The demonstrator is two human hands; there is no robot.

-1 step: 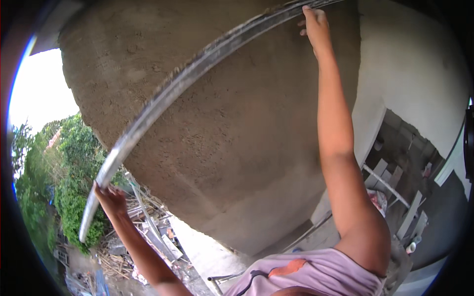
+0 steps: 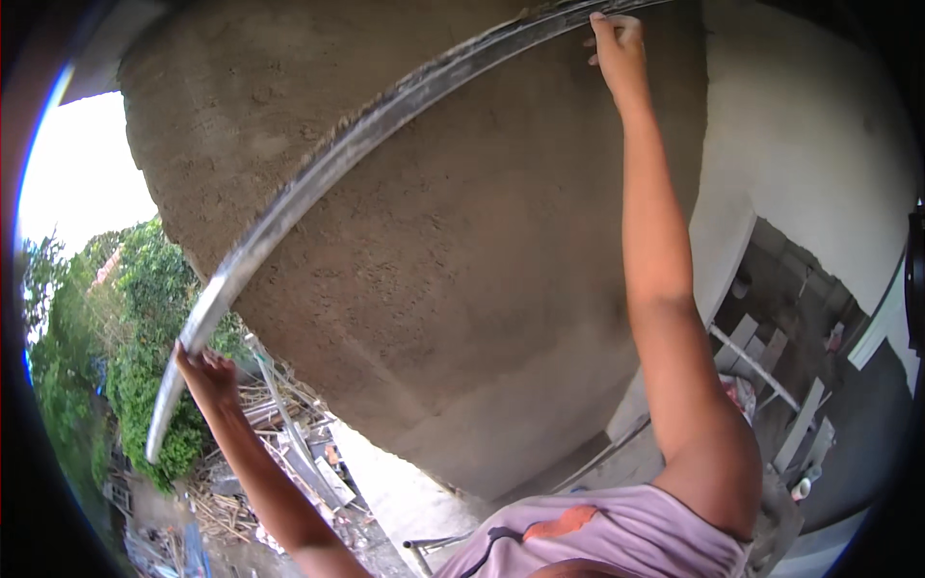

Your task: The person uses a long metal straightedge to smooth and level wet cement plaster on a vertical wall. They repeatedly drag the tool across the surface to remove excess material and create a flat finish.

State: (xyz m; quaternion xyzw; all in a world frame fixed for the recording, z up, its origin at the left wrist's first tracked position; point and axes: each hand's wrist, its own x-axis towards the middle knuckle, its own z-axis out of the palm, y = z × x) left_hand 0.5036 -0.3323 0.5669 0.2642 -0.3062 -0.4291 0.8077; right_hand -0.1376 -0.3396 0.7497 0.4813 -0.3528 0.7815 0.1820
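A long metal straightedge (image 2: 328,171), bowed by the lens, slants across the freshly plastered wall (image 2: 482,250). Wet mortar clings in lumps along its upper edge. My left hand (image 2: 208,376) grips it near the lower left end, which sticks out past the wall's edge. High at the upper right, my right hand (image 2: 621,48) is closed on the same bar, thumb on the near face and fingers partly hidden behind it. The bar appears to lie against the wall over its upper stretch. Rough, pitted plaster shows below it, with smoother plaster to the right.
A paler wall (image 2: 800,125) stands at right, beside an opening with boards and a metal rail (image 2: 752,361). Lower left, beyond the wall's edge, the ground far below holds scrap wood (image 2: 226,515) and green bushes (image 2: 159,337). A metal tube (image 2: 424,544) sits close to my body.
My left hand and the bar's lower end have shifted slightly up and to the left. My right hand keeps its hold in nearly the same place.
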